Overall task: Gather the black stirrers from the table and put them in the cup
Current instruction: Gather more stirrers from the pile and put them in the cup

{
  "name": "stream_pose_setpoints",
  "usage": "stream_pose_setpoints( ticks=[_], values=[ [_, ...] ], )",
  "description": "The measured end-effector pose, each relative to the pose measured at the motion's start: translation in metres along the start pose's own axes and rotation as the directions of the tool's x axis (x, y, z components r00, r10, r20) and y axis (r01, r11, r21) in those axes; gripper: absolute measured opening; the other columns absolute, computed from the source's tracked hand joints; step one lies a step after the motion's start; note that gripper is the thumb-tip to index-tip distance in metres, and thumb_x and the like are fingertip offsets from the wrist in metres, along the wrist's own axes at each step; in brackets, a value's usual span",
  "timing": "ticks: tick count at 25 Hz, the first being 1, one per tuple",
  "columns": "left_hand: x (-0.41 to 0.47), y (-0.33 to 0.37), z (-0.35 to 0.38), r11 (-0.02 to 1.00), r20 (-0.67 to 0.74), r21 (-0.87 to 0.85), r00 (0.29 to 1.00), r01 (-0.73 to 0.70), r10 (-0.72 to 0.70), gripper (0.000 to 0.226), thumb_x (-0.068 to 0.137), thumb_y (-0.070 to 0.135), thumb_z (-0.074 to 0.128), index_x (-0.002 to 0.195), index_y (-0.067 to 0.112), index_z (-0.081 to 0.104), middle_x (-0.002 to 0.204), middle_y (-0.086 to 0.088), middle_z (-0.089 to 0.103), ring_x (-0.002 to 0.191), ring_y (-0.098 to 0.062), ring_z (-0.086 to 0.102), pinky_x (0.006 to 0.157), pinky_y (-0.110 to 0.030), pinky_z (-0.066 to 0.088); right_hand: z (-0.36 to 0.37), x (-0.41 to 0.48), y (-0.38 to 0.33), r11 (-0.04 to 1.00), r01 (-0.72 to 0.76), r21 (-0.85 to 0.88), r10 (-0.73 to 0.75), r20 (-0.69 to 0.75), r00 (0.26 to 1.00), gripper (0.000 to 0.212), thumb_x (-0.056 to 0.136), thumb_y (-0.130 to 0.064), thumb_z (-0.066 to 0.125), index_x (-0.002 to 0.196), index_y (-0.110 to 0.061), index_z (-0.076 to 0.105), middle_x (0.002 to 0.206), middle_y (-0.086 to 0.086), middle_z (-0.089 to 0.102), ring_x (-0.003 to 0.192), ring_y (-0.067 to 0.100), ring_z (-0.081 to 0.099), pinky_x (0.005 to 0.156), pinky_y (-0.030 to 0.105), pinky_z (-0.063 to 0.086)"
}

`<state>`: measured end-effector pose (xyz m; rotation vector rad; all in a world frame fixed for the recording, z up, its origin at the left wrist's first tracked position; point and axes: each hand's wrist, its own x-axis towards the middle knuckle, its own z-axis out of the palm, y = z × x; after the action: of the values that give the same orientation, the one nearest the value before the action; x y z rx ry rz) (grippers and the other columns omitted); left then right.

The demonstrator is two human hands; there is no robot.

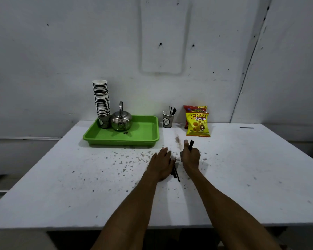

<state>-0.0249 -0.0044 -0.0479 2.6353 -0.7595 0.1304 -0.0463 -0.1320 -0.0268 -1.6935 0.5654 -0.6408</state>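
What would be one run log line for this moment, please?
stage: gathering | right hand: shut on black stirrers | left hand: flat on loose stirrers on table | cup: already holds some

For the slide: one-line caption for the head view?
Right hand grips black plastic stirrers; left hand rests on more on the white table, short of the paper cup.

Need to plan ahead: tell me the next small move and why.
Probably pinch up the stirrers lying by the left hand, which rests flat on the table beside them. The right hand already grips a bundle, and the cup stands farther back, so gathering should come first.
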Motion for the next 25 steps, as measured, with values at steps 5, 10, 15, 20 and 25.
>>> stream_pose_setpoints(
  ticks=[5, 10, 15, 20, 25],
  values=[
    [0.004, 0.001, 0.002, 0.999, -0.013, -0.039, 1.0, -0.001, 0.0, 0.058, 0.101, 0.043, 0.028, 0.148, 0.01, 0.028, 0.162, -0.01, 0.017, 0.151, -0.021, 0.009, 0.122, -0.047, 0.017, -0.005, 0.006, -0.005, 0.953, 0.088, -0.29, -0.094, -0.008, 0.996, 0.066, 0.101, -0.046, 0.034, 0.073, -0.003, 0.076, 0.078, 0.016, 0.075, 0.082, 0.033, 0.068, 0.075, 0.031, 0.045],
    [0.008, 0.001, 0.003, 0.998, -0.023, -0.063, 1.0, -0.019, 0.018, 0.058, 0.102, 0.044, 0.027, 0.149, 0.01, 0.027, 0.162, -0.007, 0.016, 0.152, -0.019, 0.007, 0.123, -0.045, 0.017, -0.01, 0.002, -0.005, 0.823, 0.15, -0.548, -0.194, -0.023, 0.981, 0.07, 0.1, -0.055, 0.027, 0.082, -0.004, 0.073, 0.086, 0.017, 0.074, 0.085, 0.035, 0.069, 0.074, 0.035, 0.051],
    [0.033, 0.0, -0.011, 0.994, -0.044, -0.03, 0.994, -0.104, 0.103, 0.065, 0.098, 0.041, 0.042, 0.15, 0.007, 0.022, 0.162, -0.012, 0.014, 0.152, -0.022, 0.008, 0.122, -0.043, 0.02, -0.008, 0.027, -0.021, 0.829, 0.119, -0.546, -0.142, -0.001, 0.99, 0.061, 0.1, -0.048, 0.036, 0.097, 0.002, 0.071, 0.098, 0.023, 0.071, 0.098, 0.041, 0.065, 0.081, 0.04, 0.051],
    [0.09, -0.004, -0.031, 0.988, -0.152, -0.132, 0.987, -0.078, 0.058, 0.069, 0.092, 0.031, 0.057, 0.148, 0.005, 0.027, 0.159, -0.014, 0.023, 0.149, -0.027, 0.018, 0.117, -0.046, 0.03, 0.014, 0.098, -0.059, 0.924, 0.156, -0.349, -0.112, 0.142, 0.983, 0.043, 0.091, -0.035, 0.053, 0.077, 0.002, 0.07, 0.083, 0.019, 0.075, 0.083, 0.039, 0.071, 0.075, 0.044, 0.058],
    [0.167, -0.02, -0.046, 0.979, -0.219, -0.205, 0.975, -0.022, -0.024, 0.07, 0.087, 0.024, 0.063, 0.146, 0.006, 0.029, 0.157, -0.014, 0.029, 0.146, -0.03, 0.026, 0.114, -0.047, 0.033, 0.056, 0.18, -0.105, 0.903, 0.244, -0.355, -0.208, 0.139, 0.968, 0.042, 0.088, -0.038, 0.063, 0.095, 0.003, 0.071, 0.092, 0.022, 0.074, 0.088, 0.035, 0.071, 0.077, 0.038, 0.057]
  ],
)
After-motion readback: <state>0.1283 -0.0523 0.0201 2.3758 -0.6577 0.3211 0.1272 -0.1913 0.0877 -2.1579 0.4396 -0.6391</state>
